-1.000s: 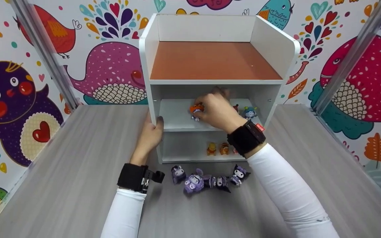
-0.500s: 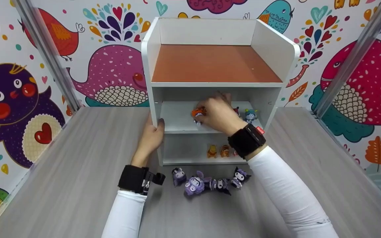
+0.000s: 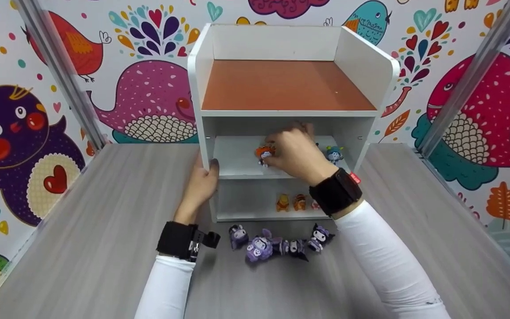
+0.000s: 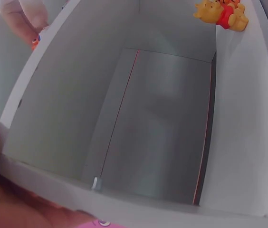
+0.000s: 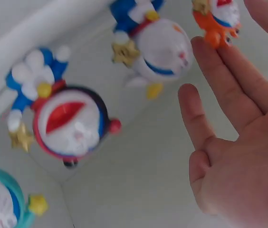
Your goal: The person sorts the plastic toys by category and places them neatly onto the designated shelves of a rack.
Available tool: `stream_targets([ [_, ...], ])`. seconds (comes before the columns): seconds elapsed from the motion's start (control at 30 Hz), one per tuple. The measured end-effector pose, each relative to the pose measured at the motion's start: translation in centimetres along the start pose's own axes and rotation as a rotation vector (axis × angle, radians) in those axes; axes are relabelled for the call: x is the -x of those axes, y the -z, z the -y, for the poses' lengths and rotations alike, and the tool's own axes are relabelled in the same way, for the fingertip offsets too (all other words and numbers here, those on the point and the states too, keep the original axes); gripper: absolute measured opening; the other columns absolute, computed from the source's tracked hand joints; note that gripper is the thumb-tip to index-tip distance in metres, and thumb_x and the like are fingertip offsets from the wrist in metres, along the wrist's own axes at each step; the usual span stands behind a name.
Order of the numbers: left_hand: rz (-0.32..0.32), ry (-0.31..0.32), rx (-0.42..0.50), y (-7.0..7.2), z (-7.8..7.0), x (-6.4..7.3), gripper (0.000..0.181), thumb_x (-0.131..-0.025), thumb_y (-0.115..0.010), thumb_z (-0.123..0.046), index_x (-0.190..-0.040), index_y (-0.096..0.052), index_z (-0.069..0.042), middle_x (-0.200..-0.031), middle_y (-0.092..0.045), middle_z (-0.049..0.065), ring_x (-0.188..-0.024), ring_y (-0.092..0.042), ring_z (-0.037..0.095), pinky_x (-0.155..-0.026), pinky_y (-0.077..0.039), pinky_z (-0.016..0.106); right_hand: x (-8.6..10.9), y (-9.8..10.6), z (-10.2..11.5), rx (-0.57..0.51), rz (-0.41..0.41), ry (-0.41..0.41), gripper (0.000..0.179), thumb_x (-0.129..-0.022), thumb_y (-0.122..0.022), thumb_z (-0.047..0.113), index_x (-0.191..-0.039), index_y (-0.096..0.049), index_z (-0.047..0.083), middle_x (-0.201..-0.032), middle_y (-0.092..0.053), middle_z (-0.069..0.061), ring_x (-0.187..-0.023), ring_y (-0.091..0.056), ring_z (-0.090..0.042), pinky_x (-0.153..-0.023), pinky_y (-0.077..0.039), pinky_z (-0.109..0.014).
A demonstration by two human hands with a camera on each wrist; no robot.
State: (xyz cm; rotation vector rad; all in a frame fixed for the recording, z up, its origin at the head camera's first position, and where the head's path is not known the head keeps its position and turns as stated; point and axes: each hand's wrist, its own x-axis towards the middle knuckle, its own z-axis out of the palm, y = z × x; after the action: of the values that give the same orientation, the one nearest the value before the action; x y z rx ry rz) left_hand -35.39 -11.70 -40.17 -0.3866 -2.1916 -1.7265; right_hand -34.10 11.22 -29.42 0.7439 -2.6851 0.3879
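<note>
Since the earlier frame, the right hand (image 3: 297, 153) with its black cloth wristband (image 3: 335, 190) has shifted slightly rightward. The left hand (image 3: 199, 186) stays at the side of the white board cabinet with brown top surface (image 3: 290, 113), thumb at the front edge, gripping the panel. The small orange-and-white plastic figurine (image 3: 264, 153) is on the white middle shelf (image 3: 237, 155). The right fingertips are against it and seem to pinch it; how firmly, the pictures do not tell.

If the right hand withdraws carelessly, its little finger may knock the blue-and-white round-headed plastic figurine (image 5: 165, 50), because they are near each other; this may then hit the red-and-black hooded plastic figurine (image 5: 72, 123). A sideways release may tip the orange figurine, whose feet look narrow. A pull by the left hand could shake all 4.

As for writing, 1 small red fabric tag (image 3: 354, 177) on the wristband has marks too small to read.
</note>
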Motion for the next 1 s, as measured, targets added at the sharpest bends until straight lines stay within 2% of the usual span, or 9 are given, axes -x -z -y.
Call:
stream_targets([
  [0.1, 0.004, 0.003, -0.006, 0.1, 0.0, -0.1, 0.061, -0.103, -0.039, -0.007, -0.159, -0.017, 0.000, -0.163, -0.023, 0.027, -0.152, -0.019, 0.043, -0.123, -0.015, 0.062, 1.0, 0.5, -0.1, -0.001, -0.057, 0.031, 0.034, -0.085, -0.078, 0.024, -0.115, -0.074, 0.010, -0.116, -0.075, -0.006, -0.115, -0.061, -0.033, -0.103, -0.029, -0.058],
  [0.27, 0.005, 0.025, -0.007, 0.1, -0.2, 0.1, 0.062, -0.103, -0.039, -0.008, -0.160, -0.014, -0.001, -0.164, -0.021, 0.026, -0.153, -0.018, 0.041, -0.124, -0.015, 0.059, 4.1, 0.6, -0.3, -0.018, -0.148, 0.113, 0.034, -0.084, -0.079, 0.020, -0.116, -0.071, 0.008, -0.117, -0.074, -0.007, -0.112, -0.062, -0.031, -0.099, -0.033, -0.052],
  [0.37, 0.004, 0.043, 0.000, 0.1, -0.2, 0.1, 0.063, -0.104, -0.038, -0.009, -0.160, -0.013, -0.002, -0.164, -0.020, 0.026, -0.154, -0.016, 0.040, -0.125, -0.014, 0.058, 6.2, 0.4, -0.9, -0.060, -0.137, 0.182, 0.034, -0.084, -0.080, 0.019, -0.114, -0.072, 0.007, -0.114, -0.075, -0.008, -0.108, -0.065, -0.029, -0.097, -0.040, -0.049],
  [0.4, 0.005, 0.048, 0.001, 0.1, -0.2, 0.1, 0.063, -0.104, -0.038, -0.009, -0.161, -0.012, -0.003, -0.165, -0.019, 0.025, -0.154, -0.016, 0.039, -0.125, -0.014, 0.057, 6.9, 0.3, -1.3, -0.081, -0.119, 0.204, 0.032, -0.085, -0.080, 0.019, -0.113, -0.072, 0.006, -0.111, -0.075, -0.008, -0.106, -0.067, -0.027, -0.097, -0.044, -0.046],
  [0.5, 0.006, 0.045, -0.005, 0.1, -0.1, 0.1, 0.062, -0.104, -0.038, -0.008, -0.160, -0.013, -0.002, -0.165, -0.019, 0.026, -0.154, -0.015, 0.040, -0.125, -0.013, 0.059, 8.6, -0.2, -2.7, -0.159, -0.019, 0.218, 0.019, -0.087, -0.078, 0.018, -0.102, -0.075, 0.006, -0.097, -0.077, -0.006, -0.088, -0.070, -0.019, -0.081, -0.056, -0.036],
  [0.6, 0.009, 0.037, -0.012, 0.0, -0.1, 0.1, 0.061, -0.104, -0.037, -0.008, -0.160, -0.013, -0.001, -0.164, -0.019, 0.026, -0.154, -0.015, 0.041, -0.125, -0.013, 0.060, 9.8, -1.2, -4.6, -0.233, 0.086, 0.151, 0.008, -0.088, -0.077, 0.017, -0.091, -0.076, 0.009, -0.085, -0.075, -0.001, -0.077, -0.067, -0.010, -0.069, -0.057, -0.029],
  [0.67, 0.013, 0.037, -0.012, 0.0, -0.2, 0.2, 0.061, -0.104, -0.038, -0.009, -0.160, -0.014, -0.001, -0.164, -0.019, 0.026, -0.154, -0.016, 0.041, -0.124, -0.014, 0.060, 10.2, -2.0, -5.8, -0.268, 0.150, 0.094, 0.006, -0.088, -0.076, 0.016, -0.087, -0.077, 0.010, -0.081, -0.074, 0.001, -0.073, -0.065, -0.007, -0.067, -0.056, -0.026],
  [0.83, 0.002, 0.047, -0.001, -0.1, -0.2, 0.2, 0.061, -0.104, -0.039, -0.010, -0.160, -0.015, -0.002, -0.164, -0.022, 0.025, -0.153, -0.018, 0.040, -0.124, -0.016, 0.059, 10.4, -3.6, -7.9, -0.263, 0.290, -0.003, 0.012, -0.085, -0.077, 0.015, -0.094, -0.077, 0.007, -0.086, -0.076, -0.004, -0.075, -0.067, -0.011, -0.068, -0.057, -0.029],
  [1.0, -0.009, 0.058, -0.013, 0.1, -0.1, 0.2, 0.061, -0.104, -0.039, -0.010, -0.160, -0.016, -0.002, -0.163, -0.023, 0.025, -0.153, -0.019, 0.039, -0.124, -0.018, 0.059, 10.4, -4.9, -8.5, -0.159, 0.452, -0.062, 0.033, -0.082, -0.080, 0.020, -0.109, -0.073, 0.003, -0.101, -0.075, -0.012, -0.089, -0.069, -0.025, -0.076, -0.058, -0.040],
])
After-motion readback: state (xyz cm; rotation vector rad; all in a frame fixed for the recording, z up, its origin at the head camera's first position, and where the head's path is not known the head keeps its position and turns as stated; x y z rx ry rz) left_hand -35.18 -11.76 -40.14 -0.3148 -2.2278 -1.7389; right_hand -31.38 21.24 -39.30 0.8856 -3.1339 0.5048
